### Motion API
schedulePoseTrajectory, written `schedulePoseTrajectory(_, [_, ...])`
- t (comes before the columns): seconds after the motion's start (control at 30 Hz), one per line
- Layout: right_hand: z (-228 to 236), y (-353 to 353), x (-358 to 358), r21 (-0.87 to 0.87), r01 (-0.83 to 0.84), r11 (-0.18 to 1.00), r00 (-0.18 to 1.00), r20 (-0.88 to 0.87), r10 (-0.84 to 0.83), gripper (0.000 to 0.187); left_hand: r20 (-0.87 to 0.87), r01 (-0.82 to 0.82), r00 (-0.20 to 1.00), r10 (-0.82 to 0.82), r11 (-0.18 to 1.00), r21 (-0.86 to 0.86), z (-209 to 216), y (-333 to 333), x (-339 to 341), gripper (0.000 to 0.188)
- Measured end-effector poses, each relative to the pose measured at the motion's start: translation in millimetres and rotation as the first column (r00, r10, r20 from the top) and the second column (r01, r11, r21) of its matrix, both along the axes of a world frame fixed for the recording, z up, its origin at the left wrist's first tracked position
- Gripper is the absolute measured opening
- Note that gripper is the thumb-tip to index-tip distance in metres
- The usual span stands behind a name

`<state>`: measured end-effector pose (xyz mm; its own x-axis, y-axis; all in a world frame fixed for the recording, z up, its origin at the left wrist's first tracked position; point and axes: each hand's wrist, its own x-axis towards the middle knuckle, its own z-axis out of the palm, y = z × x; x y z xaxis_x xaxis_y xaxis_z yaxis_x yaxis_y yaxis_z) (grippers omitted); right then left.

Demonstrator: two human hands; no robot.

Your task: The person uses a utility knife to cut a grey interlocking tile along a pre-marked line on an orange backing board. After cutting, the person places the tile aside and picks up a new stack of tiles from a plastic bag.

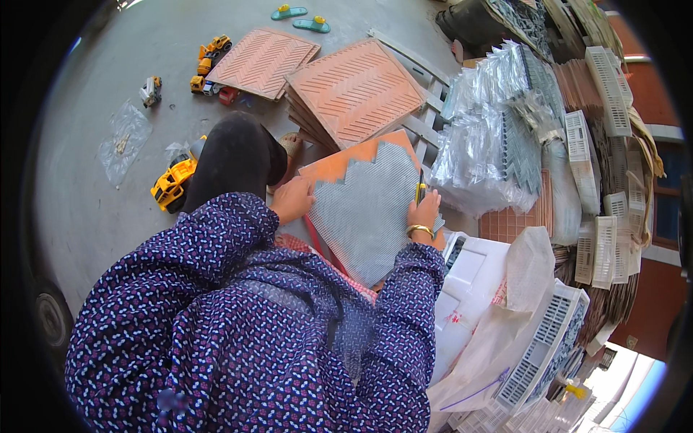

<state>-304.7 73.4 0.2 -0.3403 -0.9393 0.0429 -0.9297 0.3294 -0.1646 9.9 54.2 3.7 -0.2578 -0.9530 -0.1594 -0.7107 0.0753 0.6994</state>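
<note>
Has a grey mesh-textured sheet (364,216) over the lap, lying on an orange board (333,167) left bare along the upper-left side, beyond the sheet's stepped, zigzag edge. Holds a yellow-and-black cutter (421,189) in the right hand (424,211), closed around it near the sheet's right edge, and wears a gold bracelet (419,230) on that wrist. Puts the left hand (291,200) to the board's left edge, with bent fingers; cannot tell whether pinched tight there or only resting. Wears a dark blue patterned garment (253,332) with long sleeves.

Just beyond the board, shows a stack of orange ridged panels (357,94), with more ridged panels (263,61) just to its left. Left of the dark-clothed knee (234,155), shows a yellow toy truck (173,185) on the grey floor (86,209), and farther out a clear plastic bag (124,144). To the right, shows a pile of grey pieces in clear plastic (487,144), then white slatted crates (610,90). At the top, shows turquoise sandals (312,26).
</note>
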Motion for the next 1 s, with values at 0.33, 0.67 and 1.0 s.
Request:
schedulePoseTrajectory(0.33, [34,45,4,0.203,0.253,0.946,0.961,0.062,-0.27,0.05,-0.049,-0.031,0.998,0.029,0.999,-0.035,-5,-40,-19,0.007])
schedulePoseTrajectory(0.67, [48,121,34,-0.028,0.314,0.949,0.949,-0.009,-0.314,0.038,-0.37,0.288,0.89,-0.266,0.958,0.003,-11,-101,-53,0.011])
schedulePoseTrajectory(1.0, [55,-11,140,0.302,-0.017,0.953,0.739,0.646,-0.191,0.059,-0.309,0.26,0.923,-0.231,0.964,0.058,-15,-104,-55,0.01])
